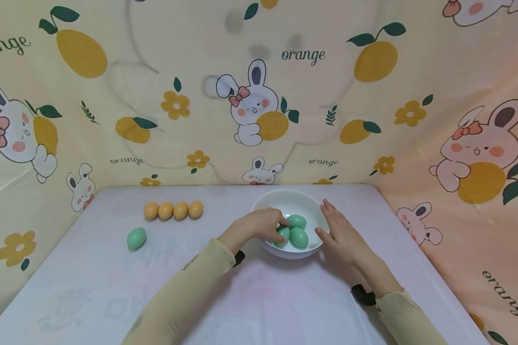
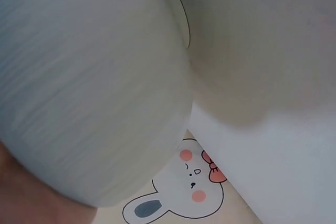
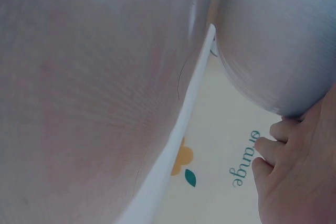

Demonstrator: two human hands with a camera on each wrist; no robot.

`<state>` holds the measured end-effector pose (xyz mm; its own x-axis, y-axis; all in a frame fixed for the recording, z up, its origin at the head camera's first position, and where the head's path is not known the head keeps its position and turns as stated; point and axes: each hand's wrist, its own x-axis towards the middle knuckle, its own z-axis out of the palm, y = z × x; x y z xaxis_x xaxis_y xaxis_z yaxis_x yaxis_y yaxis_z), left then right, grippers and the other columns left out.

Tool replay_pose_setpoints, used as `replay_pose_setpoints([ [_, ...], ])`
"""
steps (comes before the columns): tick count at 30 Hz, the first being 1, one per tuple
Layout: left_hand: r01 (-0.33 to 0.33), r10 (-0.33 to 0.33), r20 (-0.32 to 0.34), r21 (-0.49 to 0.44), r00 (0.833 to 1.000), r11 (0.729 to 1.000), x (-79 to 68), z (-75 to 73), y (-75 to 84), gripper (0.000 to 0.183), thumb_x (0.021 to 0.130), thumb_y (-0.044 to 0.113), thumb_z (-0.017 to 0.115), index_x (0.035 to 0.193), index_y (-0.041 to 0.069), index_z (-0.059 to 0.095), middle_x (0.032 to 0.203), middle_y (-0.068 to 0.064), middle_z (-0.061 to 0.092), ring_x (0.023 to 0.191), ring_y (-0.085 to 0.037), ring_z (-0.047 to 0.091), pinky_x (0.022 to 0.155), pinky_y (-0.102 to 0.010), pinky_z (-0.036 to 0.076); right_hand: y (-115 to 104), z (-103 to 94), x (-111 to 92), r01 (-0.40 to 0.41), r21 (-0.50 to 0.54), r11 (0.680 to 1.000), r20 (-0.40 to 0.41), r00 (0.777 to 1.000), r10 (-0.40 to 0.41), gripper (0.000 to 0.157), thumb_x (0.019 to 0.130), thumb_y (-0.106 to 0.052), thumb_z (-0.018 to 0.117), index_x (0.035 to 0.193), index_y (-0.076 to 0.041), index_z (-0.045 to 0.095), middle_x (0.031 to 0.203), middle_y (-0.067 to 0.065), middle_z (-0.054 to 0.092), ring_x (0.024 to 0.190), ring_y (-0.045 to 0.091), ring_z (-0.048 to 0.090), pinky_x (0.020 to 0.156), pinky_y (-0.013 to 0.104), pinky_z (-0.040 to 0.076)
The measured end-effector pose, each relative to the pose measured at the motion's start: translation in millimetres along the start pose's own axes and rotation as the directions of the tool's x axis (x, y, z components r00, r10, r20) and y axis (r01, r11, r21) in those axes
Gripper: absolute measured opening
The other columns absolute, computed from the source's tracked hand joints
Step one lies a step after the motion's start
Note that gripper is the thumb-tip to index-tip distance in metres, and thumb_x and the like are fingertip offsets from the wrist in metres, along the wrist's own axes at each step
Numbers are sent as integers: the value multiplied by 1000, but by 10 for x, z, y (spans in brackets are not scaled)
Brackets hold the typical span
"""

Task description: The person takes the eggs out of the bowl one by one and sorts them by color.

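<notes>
A white bowl [image 1: 291, 254] stands on the table with three green eggs inside, one of them at the lower right [image 1: 299, 237]. My left hand [image 1: 263, 224] reaches over the bowl's left rim, and its thumb and fingers pinch the leftmost green egg [image 1: 283, 233], partly hiding it. On the other side, my right hand [image 1: 343, 237] rests straight-fingered against the bowl's right rim, thumb apart from the fingers. The right wrist view shows its fingers against the outer wall of the bowl [image 3: 278, 40]. In the left wrist view the bowl's side [image 2: 100, 87] fills much of the picture.
Several yellow-orange eggs [image 1: 180, 211] sit in a row at the table's back left. A single green egg [image 1: 136, 238] lies in front of that row. The white-covered table [image 1: 241, 306] is backed by a patterned cloth [image 1: 311, 96] with rabbits and oranges.
</notes>
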<state>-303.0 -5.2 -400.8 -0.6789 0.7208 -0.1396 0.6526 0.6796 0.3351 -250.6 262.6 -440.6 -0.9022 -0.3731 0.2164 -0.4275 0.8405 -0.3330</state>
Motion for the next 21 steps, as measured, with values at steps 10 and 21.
replay_pose_setpoints([
  [10,0,0,-4,-7,1000,1000,-18,-11,12,49,90,28,82,135,11,71,108,3,70,90,-11,52,85,-24,46,20,19,9,8,-2,1000,-4,1000,-8,77,109,-44,46,162,5,20,172,20,12,157,42,14,125,60,17],
  [21,-16,15,-52,-23,999,1000,-37,-15,-15,51,90,28,82,136,12,70,116,-2,68,97,-12,57,90,-25,49,25,23,4,16,6,1000,-11,1000,-15,77,109,-45,45,162,5,20,172,20,12,158,41,14,125,60,19],
])
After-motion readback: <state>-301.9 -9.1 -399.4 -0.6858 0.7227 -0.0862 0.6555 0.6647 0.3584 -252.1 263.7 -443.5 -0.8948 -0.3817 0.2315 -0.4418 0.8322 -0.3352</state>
